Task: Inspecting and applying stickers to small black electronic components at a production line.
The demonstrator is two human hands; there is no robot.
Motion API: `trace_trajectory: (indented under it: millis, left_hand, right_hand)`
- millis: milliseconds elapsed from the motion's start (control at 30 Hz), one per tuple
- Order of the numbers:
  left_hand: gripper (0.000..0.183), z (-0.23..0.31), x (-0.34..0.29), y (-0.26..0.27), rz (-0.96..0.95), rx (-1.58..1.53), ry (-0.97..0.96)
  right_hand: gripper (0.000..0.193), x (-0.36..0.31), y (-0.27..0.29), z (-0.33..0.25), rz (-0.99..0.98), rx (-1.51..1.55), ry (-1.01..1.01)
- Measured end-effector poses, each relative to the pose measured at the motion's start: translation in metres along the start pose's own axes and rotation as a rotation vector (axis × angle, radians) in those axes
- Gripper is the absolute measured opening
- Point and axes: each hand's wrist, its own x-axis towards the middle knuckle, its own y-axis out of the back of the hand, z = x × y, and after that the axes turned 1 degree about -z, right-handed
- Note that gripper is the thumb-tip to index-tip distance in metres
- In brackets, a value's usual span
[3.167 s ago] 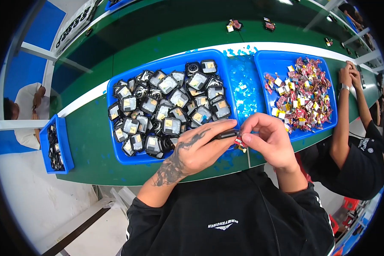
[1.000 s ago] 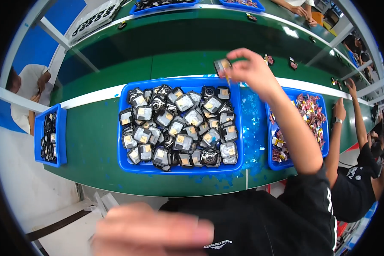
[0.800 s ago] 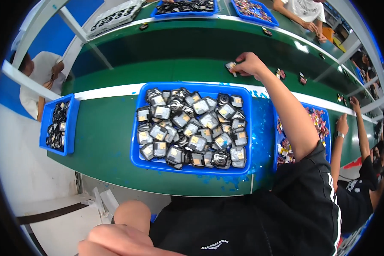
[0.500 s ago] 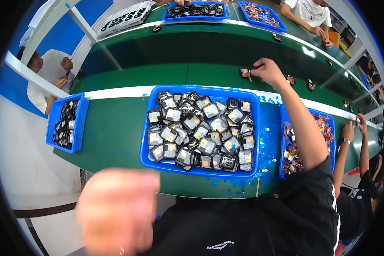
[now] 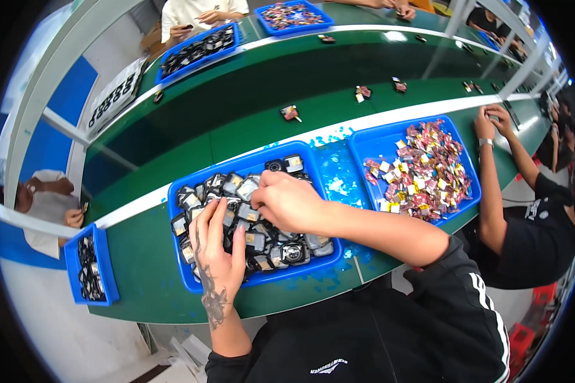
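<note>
Both hands are back down from the belt and into the blue tray (image 5: pixel 184 281) on the green worktop (image 5: pixel 140 268): the left hand (image 5: pixel 216 250) lies flat, fingers spread, on the small packaged parts (image 5: pixel 281 249); the right hand (image 5: pixel 289 202) curls over the pile, grip closed, contents hidden. Just right sits a second tray (image 5: pixel 364 137) of red-and-yellow pieces (image 5: pixel 421 169); beyond runs the belt (image 5: pixel 338 70)

Small square parts (image 5: pixel 249 220), heaped, blue tray (image 5: pixel 262 281)

My long green workbench (image 5: pixel 153 268) with its white stripe carries a blue plastic tray (image 5: pixel 180 281) of small packaged parts. Beside it sits a second blue tray (image 5: pixel 364 137) of red-and-yellow pieces, and a few small parts (image 5: pixel 291 113) lie loose farther back.
</note>
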Motion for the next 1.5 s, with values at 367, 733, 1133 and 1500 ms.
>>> trace_trajectory:
  millis: [367, 733, 1133, 1500]
  left_hand:
    - [0.041, -0.012, 0.005, -0.02, -0.049, 0.155, -0.01]
    - [0.045, -0.011, 0.023, -0.016, -0.385, 0.288, -0.253]
    - [0.022, 0.01, 0.033, -0.012, -0.349, -0.318, -0.091]
    - [0.03, 0.033, 0.013, -0.032, -0.528, -1.124, 0.286]
  right_hand:
    - [0.013, -0.007, -0.003, 0.003, 0.031, 0.08, -0.025]
    - [0.017, -0.053, 0.049, -0.004, 0.084, 0.125, -0.019]
    - [0.019, -0.138, 0.106, 0.097, 0.246, -0.342, -0.256]
    - [0.018, -0.144, 0.104, 0.089, 0.162, -0.437, -0.281]
